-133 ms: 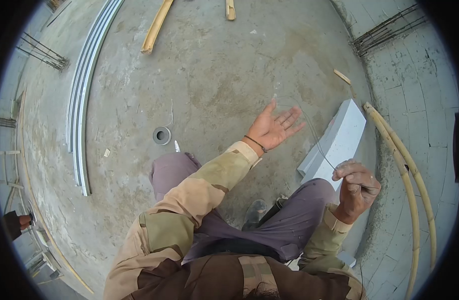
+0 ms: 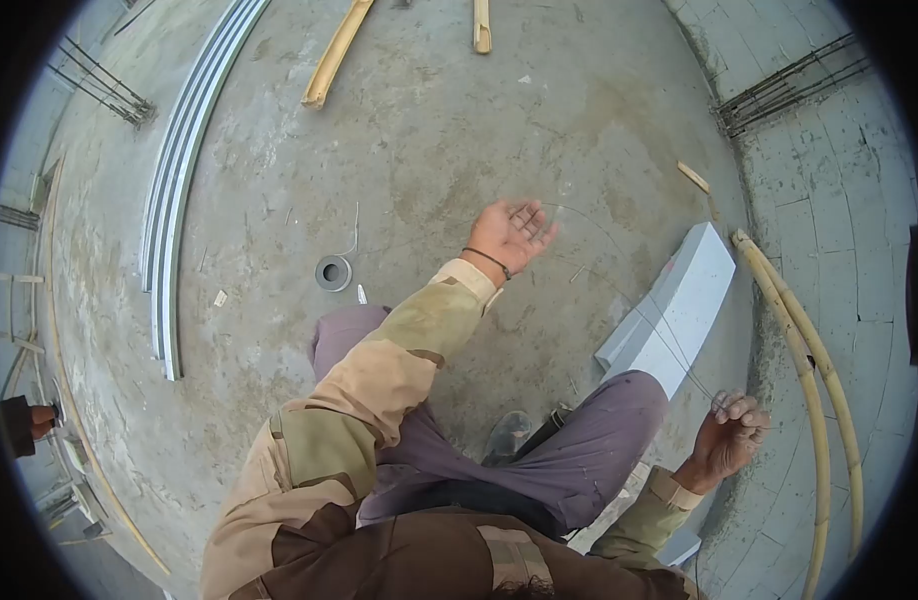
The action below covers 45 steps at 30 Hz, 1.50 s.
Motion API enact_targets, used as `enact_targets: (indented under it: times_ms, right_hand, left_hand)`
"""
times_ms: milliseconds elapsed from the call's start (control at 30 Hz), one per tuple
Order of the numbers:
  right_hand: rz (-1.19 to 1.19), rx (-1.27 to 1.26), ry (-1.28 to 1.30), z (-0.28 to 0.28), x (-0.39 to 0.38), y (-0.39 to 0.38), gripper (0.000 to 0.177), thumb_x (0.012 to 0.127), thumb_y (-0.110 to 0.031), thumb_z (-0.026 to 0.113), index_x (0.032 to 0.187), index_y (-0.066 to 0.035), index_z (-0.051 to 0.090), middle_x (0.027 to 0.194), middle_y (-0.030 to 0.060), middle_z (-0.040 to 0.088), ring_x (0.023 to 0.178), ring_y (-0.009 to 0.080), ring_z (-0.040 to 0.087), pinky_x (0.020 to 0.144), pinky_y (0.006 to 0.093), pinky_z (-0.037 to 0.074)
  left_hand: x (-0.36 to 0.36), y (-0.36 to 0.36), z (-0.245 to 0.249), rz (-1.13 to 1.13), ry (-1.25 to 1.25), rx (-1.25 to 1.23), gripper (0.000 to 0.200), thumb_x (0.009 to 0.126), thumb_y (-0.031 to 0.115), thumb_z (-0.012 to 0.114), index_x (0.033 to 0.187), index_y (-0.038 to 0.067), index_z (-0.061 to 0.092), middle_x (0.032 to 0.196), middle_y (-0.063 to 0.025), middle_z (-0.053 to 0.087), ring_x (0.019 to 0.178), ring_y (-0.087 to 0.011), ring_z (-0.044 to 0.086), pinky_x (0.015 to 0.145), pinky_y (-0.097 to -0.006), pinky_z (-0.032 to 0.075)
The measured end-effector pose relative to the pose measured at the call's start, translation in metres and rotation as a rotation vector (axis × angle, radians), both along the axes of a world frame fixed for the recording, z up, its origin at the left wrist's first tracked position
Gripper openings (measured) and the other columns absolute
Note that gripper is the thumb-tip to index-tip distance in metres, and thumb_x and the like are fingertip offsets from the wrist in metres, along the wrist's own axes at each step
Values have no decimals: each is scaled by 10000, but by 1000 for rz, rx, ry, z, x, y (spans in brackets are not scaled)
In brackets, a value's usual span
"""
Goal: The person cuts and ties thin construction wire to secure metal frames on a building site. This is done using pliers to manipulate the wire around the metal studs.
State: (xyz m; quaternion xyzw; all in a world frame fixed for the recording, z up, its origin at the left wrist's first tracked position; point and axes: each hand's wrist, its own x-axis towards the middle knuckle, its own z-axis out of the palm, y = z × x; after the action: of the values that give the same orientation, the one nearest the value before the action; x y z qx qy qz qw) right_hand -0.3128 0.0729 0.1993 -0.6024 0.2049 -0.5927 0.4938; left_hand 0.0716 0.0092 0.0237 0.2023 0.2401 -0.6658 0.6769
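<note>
A thin wire (image 2: 619, 290) runs in a long arc across the concrete floor between my two hands. My left hand (image 2: 511, 235) is stretched out in front, palm up, fingers curling around the far end of the wire. My right hand (image 2: 731, 432) is low beside my right knee, fingers pinched on the near end of the wire. I am crouched or seated, with purple trousers and a camouflage sleeve filling the lower middle of the view.
A grey block (image 2: 674, 310) lies under the wire at the right. Bamboo poles (image 2: 809, 360) lean along the block wall at the right, with others (image 2: 334, 55) at the top. Metal channels (image 2: 174, 190) lie at the left, beside a small wire spool (image 2: 332, 272). Another person's hand (image 2: 34, 420) shows far left.
My left hand has drawn in and curled its fingers on the wire. My right hand has dropped lower and further right, pulling the wire out longer.
</note>
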Motion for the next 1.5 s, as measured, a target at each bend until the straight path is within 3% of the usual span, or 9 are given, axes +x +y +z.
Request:
enact_targets:
  times_ms: [133, 300, 400, 467, 600, 900, 1033, 1300, 1500]
  right_hand:
    - [54, 114, -8, 13, -23, 18, 116, 930, -143, 741, 917, -33, 707, 892, 176, 734, 679, 237, 673, 688, 368, 542]
    - [264, 45, 197, 21, 55, 30, 79, 885, -68, 762, 843, -4, 743, 844, 230, 744, 752, 292, 752, 744, 433, 595]
    - [428, 9, 295, 27, 86, 38, 143, 870, -139, 805, 833, -13, 748, 818, 197, 746, 694, 285, 741, 725, 412, 601]
    - [451, 1, 267, 30, 90, 40, 149, 881, -141, 797, 835, -7, 751, 829, 200, 747, 700, 284, 743, 711, 411, 600]
    - [506, 13, 31, 49, 68, 32, 170, 940, -177, 746, 891, -15, 727, 828, 145, 722, 688, 235, 697, 681, 374, 568]
    - [-1, 367, -437, 36, -41, 6, 124, 1026, -178, 622, 971, -71, 589, 892, 47, 591, 761, 136, 525, 728, 294, 450]
    - [-147, 449, -423, 5, -84, 1, 127, 1027, -172, 624, 1054, -50, 603, 910, 37, 599, 781, 139, 536, 727, 286, 459]
    - [-335, 563, -391, -37, -125, -20, 127, 1027, -176, 631, 1069, -58, 611, 908, 25, 611, 778, 135, 559, 715, 293, 476]
    - [-481, 691, -313, -65, -132, -60, 142, 1005, -206, 669, 1056, -79, 631, 877, -4, 628, 763, 110, 574, 697, 260, 455]
  left_hand:
    - [-38, 54, 40, -317, -424, 362, 850, 980, 533, 584, 1542, -8, 249, 1415, -176, 442, 1287, -305, 464, 1138, -585, 356]
    - [-115, 124, 101, -677, -77, 200, 1181, 857, 718, 648, 1611, 5, 85, 1651, -260, 149, 1527, -377, 242, 1200, -583, 268]
    - [-123, 123, 129, -548, 402, 3, 1030, 894, 676, 645, 1547, -6, 236, 1551, -249, 352, 1409, -367, 436, 1176, -544, 352]
    - [-114, 107, 144, -233, 174, -245, 678, 991, 520, 617, 1386, 16, 396, 1255, -175, 590, 1066, -267, 640, 1006, -437, 530]
    - [-69, 62, 137, 164, -309, 46, 276, 1093, 281, 473, 1241, 50, 450, 778, -21, 494, 602, -116, 439, 553, -260, 438]
    - [125, 42, -26, 880, -1140, 781, 343, 1107, 281, 358, 1214, -4, 517, 734, -14, 487, 539, -106, 454, 455, -280, 395]
    - [167, 80, -15, 947, -1300, 771, 367, 1104, 275, 355, 1231, -13, 544, 728, -11, 495, 532, -105, 457, 458, -271, 408]
    - [180, 132, 80, 915, -661, 216, 359, 1088, 196, 432, 1369, 22, 572, 699, 27, 474, 567, -68, 414, 519, -220, 408]
    - [184, 164, 86, 843, -760, -179, 361, 1085, 236, 513, 1387, 45, 569, 659, 43, 453, 591, -81, 440, 595, -208, 463]
